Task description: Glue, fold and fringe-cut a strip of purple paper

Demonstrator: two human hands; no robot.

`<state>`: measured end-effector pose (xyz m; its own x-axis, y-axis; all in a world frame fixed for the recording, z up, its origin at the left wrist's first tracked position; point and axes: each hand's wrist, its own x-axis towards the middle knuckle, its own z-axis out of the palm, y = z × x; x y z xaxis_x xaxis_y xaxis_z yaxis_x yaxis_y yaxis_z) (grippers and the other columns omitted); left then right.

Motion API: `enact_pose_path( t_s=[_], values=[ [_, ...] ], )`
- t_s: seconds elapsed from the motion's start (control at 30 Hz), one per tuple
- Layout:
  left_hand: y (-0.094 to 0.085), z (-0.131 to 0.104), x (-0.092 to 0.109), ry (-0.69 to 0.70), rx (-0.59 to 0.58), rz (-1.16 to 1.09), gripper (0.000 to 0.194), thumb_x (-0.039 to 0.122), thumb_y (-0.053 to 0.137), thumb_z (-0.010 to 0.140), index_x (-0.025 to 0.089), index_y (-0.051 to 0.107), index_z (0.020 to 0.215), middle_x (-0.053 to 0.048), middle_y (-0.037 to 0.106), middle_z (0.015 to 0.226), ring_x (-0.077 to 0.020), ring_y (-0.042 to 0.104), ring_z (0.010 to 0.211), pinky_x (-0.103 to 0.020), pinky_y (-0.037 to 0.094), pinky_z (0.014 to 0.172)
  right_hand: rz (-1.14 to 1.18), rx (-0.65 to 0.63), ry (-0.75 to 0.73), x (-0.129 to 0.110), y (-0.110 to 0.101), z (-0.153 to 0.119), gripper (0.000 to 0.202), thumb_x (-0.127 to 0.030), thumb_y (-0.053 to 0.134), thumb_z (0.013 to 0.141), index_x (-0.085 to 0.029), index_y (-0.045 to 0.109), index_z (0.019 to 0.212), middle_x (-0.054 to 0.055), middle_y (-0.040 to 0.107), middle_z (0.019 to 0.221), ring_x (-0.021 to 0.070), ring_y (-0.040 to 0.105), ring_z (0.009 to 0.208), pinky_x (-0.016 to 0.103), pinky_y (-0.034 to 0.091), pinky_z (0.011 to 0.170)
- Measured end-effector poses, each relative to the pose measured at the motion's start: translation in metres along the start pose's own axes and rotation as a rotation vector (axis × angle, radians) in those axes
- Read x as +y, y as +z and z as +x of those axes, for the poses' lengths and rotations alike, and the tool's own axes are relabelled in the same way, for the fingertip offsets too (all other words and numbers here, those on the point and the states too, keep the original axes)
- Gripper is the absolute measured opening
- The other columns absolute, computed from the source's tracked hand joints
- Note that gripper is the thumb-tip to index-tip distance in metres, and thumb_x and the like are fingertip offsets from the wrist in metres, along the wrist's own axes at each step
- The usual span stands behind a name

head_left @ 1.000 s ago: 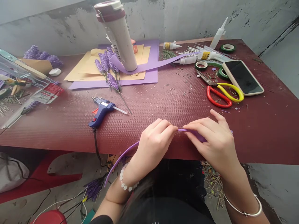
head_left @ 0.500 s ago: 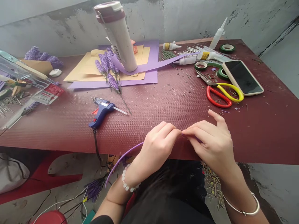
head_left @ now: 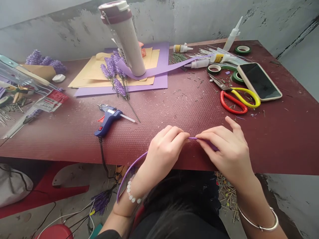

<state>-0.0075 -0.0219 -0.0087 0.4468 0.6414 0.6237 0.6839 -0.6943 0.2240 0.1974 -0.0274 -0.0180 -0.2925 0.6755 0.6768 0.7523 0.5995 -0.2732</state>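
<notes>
A narrow purple strip point(head_left: 131, 168), paper or foam by its look, runs between my two hands above the table's front edge. My left hand point(head_left: 165, 146) pinches it, and the long tail curves down past the bracelet on that wrist. Just to the right, my right hand point(head_left: 225, 149) pinches the same strip between thumb and fingers, its little finger raised. A short folded-looking length shows in the gap between the fingertips, and a bit more purple shows under the right fingers. Beyond the right hand lie scissors point(head_left: 239, 99) with one red and one yellow handle.
Left of my hands lies a blue glue gun point(head_left: 109, 119) with its cord over the edge. Behind it, lavender stems point(head_left: 119, 87) rest by brown and purple sheets, under a tall tumbler point(head_left: 133, 43). A phone point(head_left: 260, 81), green tape point(head_left: 242, 50) and glue bottles point(head_left: 232, 35) are at right.
My hands have moved slightly apart, the left one shifting left, so a short piece of the purple strip now shows between the fingertips. The strip's tail has shifted with the left hand.
</notes>
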Motion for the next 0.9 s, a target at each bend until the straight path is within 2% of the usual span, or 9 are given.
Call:
enact_pose_path(
  t_s=[0.1, 0.2, 0.33, 0.47, 0.57, 0.7, 0.9],
  values=[
    [0.001, 0.002, 0.003, 0.022, 0.000, -0.018, 0.023, 0.016, 0.057, 0.116, 0.016, 0.075, 0.103, -0.004, 0.079, 0.089, -0.0164, 0.067, 0.080, -0.028, 0.056, 0.076, 0.004, -0.012, -0.044, -0.001, -0.003, 0.003, 0.018, -0.009, 0.069, 0.106, -0.024, 0.071, 0.095, -0.005, 0.083, 0.083, 0.0154, 0.076, 0.074, 0.045, 0.043, 0.124],
    [0.003, 0.001, 0.006, 0.021, 0.010, -0.040, 0.034, 0.010, 0.050, 0.116, 0.017, 0.073, 0.093, -0.002, 0.077, 0.084, -0.0155, 0.065, 0.075, -0.027, 0.055, 0.073, 0.000, -0.043, -0.088, -0.002, -0.008, 0.005, 0.019, -0.010, 0.069, 0.106, -0.025, 0.071, 0.093, -0.007, 0.081, 0.079, 0.0136, 0.074, 0.070, 0.043, 0.043, 0.124],
    [0.004, 0.000, 0.007, 0.014, 0.014, -0.048, 0.039, 0.007, 0.047, 0.116, 0.018, 0.072, 0.088, -0.002, 0.077, 0.083, -0.0156, 0.063, 0.074, -0.027, 0.054, 0.072, -0.003, -0.043, -0.081, -0.004, -0.007, 0.004, 0.021, -0.009, 0.066, 0.106, -0.025, 0.071, 0.093, -0.008, 0.081, 0.079, 0.0136, 0.074, 0.071, 0.043, 0.040, 0.127],
    [0.002, 0.001, 0.005, 0.022, 0.030, -0.025, 0.037, 0.006, 0.048, 0.115, 0.016, 0.074, 0.091, -0.004, 0.077, 0.082, -0.0165, 0.064, 0.074, -0.028, 0.055, 0.072, 0.024, -0.026, -0.021, -0.003, -0.001, 0.000, 0.015, -0.012, 0.064, 0.108, -0.025, 0.070, 0.102, -0.003, 0.085, 0.091, 0.0173, 0.078, 0.082, 0.048, 0.039, 0.130],
    [0.000, 0.003, 0.001, 0.028, 0.047, 0.007, 0.035, 0.007, 0.048, 0.115, 0.017, 0.074, 0.094, -0.003, 0.077, 0.082, -0.0163, 0.063, 0.074, -0.028, 0.054, 0.072, 0.029, -0.035, -0.010, 0.001, -0.001, -0.002, 0.010, -0.015, 0.066, 0.108, -0.024, 0.070, 0.110, 0.001, 0.087, 0.099, 0.0209, 0.080, 0.089, 0.053, 0.043, 0.127],
    [0.001, 0.006, -0.001, 0.046, -0.007, 0.031, 0.038, 0.008, 0.049, 0.116, 0.019, 0.071, 0.086, -0.001, 0.075, 0.081, -0.0154, 0.062, 0.073, -0.027, 0.054, 0.072, 0.024, -0.027, -0.005, 0.007, -0.003, -0.003, 0.010, -0.016, 0.067, 0.106, -0.025, 0.071, 0.108, 0.001, 0.086, 0.095, 0.0218, 0.079, 0.086, 0.054, 0.047, 0.123],
    [0.009, 0.009, 0.005, -0.021, -0.075, 0.107, 0.036, 0.007, 0.053, 0.114, 0.019, 0.070, 0.084, -0.001, 0.072, 0.082, -0.0177, 0.064, 0.075, -0.030, 0.053, 0.068, -0.030, -0.041, 0.011, 0.009, -0.002, -0.007, 0.014, -0.019, 0.065, 0.109, -0.025, 0.069, 0.096, -0.001, 0.082, 0.086, 0.0202, 0.075, 0.078, 0.052, 0.047, 0.122]
  ],
)
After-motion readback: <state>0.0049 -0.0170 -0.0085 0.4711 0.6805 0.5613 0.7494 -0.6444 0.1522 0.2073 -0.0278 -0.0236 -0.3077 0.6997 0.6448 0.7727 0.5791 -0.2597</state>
